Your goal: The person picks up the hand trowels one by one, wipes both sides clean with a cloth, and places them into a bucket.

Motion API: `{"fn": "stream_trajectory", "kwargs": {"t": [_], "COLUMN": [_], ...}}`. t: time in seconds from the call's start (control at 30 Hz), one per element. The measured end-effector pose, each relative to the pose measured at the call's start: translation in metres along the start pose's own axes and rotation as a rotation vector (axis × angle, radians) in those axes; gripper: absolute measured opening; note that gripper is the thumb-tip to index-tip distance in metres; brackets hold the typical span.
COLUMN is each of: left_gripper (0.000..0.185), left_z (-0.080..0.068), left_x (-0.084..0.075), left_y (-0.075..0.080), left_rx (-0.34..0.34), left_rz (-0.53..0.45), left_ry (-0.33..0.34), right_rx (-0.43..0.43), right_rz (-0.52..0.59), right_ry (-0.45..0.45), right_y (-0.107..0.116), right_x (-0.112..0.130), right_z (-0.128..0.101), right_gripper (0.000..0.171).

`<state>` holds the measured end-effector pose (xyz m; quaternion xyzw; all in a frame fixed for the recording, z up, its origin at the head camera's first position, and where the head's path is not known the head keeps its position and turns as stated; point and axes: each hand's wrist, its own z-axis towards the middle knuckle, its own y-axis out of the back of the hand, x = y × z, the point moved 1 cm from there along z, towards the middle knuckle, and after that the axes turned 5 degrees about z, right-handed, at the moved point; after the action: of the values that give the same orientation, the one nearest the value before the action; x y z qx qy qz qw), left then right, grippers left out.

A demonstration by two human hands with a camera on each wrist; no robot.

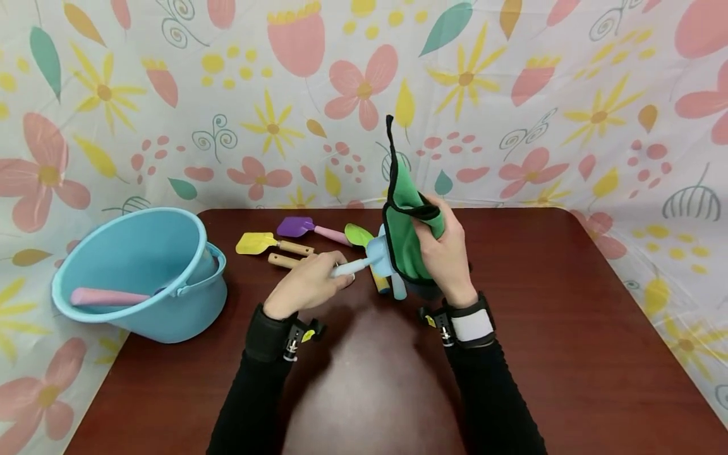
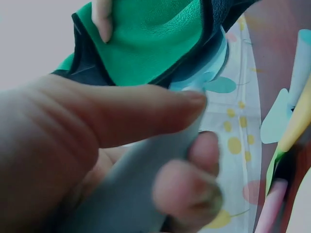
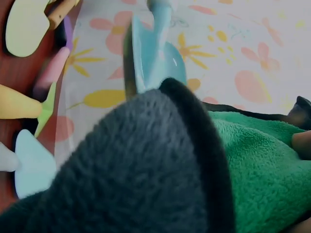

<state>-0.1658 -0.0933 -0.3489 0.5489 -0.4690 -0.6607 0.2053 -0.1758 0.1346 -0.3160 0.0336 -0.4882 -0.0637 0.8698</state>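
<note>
My left hand [image 1: 309, 284] grips the pale handle [image 2: 141, 194] of a light blue toy spade [image 1: 372, 256] above the brown table [image 1: 569, 328]. The spade's blade [image 3: 155, 58] lies against a green cloth with black edging [image 1: 406, 234]. My right hand [image 1: 446, 249] holds that cloth bunched up, one corner sticking upward. In the left wrist view the thumb and fingers [image 2: 189, 189] wrap the handle. The right wrist view is mostly filled by the cloth [image 3: 252, 160].
A light blue bucket [image 1: 142, 272] sits tilted at the table's left edge with a pink handle [image 1: 108, 297] inside. Yellow [image 1: 256, 243], purple [image 1: 296, 226] and green [image 1: 358, 235] toy spades lie behind the hands. A floral sheet [image 1: 227, 95] hangs behind.
</note>
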Motion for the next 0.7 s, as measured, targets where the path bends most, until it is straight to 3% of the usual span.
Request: {"fn": "stream_trajectory", "kwargs": {"t": [0.1, 0.2, 0.33, 0.47, 0.7], "left_gripper": [0.014, 0.015, 0.018, 0.018, 0.02], "left_z": [0.01, 0.02, 0.035, 0.046, 0.051], "left_x": [0.001, 0.002, 0.003, 0.003, -0.002], "left_y": [-0.002, -0.005, -0.012, -0.018, -0.019], "left_rx": [-0.064, -0.142, -0.257, -0.355, -0.429], "left_rz": [-0.044, -0.108, -0.168, -0.184, -0.187], "left_ry": [-0.007, 0.001, 0.019, 0.002, -0.001], "right_rx": [-0.013, -0.002, 0.048, 0.108, 0.196], "right_rz": [-0.029, -0.037, -0.061, -0.126, -0.294], "right_ry": [0.071, 0.157, 0.235, 0.277, 0.333], "right_y": [-0.007, -0.014, -0.022, -0.024, -0.023], "right_x": [0.0, -0.015, -0.045, -0.057, -0.062], "right_z": [0.003, 0.009, 0.017, 0.02, 0.026], "right_gripper": [0.034, 0.036, 0.039, 0.036, 0.041]}}
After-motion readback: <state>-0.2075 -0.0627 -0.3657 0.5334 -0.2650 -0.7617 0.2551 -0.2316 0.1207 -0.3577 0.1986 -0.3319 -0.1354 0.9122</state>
